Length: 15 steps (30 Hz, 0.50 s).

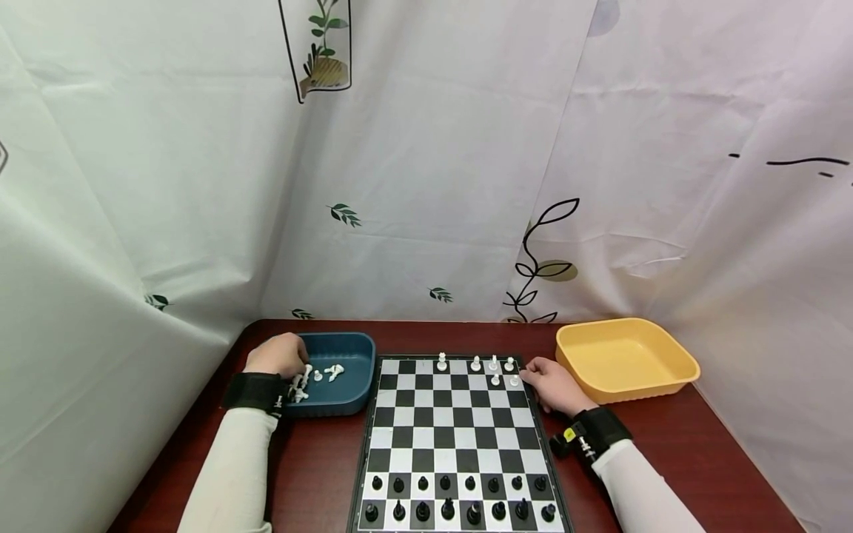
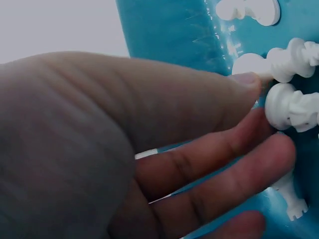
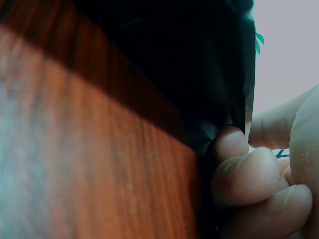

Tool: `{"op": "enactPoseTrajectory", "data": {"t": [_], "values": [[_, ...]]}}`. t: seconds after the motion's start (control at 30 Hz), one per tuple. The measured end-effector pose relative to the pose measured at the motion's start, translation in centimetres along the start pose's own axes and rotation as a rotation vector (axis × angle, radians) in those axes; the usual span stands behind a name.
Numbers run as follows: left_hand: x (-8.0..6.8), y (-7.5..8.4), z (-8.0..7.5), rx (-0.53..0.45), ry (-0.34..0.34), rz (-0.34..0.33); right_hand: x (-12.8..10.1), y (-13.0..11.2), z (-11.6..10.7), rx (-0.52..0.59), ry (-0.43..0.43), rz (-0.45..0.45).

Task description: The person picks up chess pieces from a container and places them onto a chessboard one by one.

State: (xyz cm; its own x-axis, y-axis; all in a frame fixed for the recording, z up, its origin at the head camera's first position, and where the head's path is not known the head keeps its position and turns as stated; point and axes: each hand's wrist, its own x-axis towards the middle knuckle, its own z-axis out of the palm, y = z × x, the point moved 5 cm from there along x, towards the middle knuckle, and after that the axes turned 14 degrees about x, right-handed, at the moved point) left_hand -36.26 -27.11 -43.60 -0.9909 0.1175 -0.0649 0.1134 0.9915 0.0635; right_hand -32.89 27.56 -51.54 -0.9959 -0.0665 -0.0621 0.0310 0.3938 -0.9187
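My left hand [image 1: 278, 356] reaches down into a blue tray [image 1: 360, 392] holding loose white chess pieces [image 1: 335, 371]. Its thumb and fingers are spread apart in the left wrist view, beside the base of a white knight [image 2: 298, 110]; another white piece [image 2: 284, 63] and a white rook [image 2: 289, 196] lie close by. My right hand [image 1: 554, 383] is at the far right edge of the chessboard [image 1: 443, 398], beside a white pawn [image 1: 514, 380]. Curled fingers grip the board's dark edge in the right wrist view, with part of the hand hidden behind it.
Two rows of black chess pieces [image 1: 448, 509] stand along the board's near side. Several white pieces [image 1: 476, 364] stand at its far right. A yellow tray [image 1: 626, 359] sits at the back right of the brown table [image 1: 313, 474], before a white cloth wall [image 1: 426, 185].
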Motion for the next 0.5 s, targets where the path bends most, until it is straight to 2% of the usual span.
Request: {"op": "enactPoseTrajectory", "data": {"t": [0.23,0.5], "values": [[0.44,-0.78,-0.16,0.005,0.074,-0.019,-0.06,-0.10,-0.04,0.004,0.008,-0.004],[0.00,-0.99,-0.04,0.038,0.048,-0.066,-0.28,-0.29,0.12,0.003,0.010,-0.021]]}}
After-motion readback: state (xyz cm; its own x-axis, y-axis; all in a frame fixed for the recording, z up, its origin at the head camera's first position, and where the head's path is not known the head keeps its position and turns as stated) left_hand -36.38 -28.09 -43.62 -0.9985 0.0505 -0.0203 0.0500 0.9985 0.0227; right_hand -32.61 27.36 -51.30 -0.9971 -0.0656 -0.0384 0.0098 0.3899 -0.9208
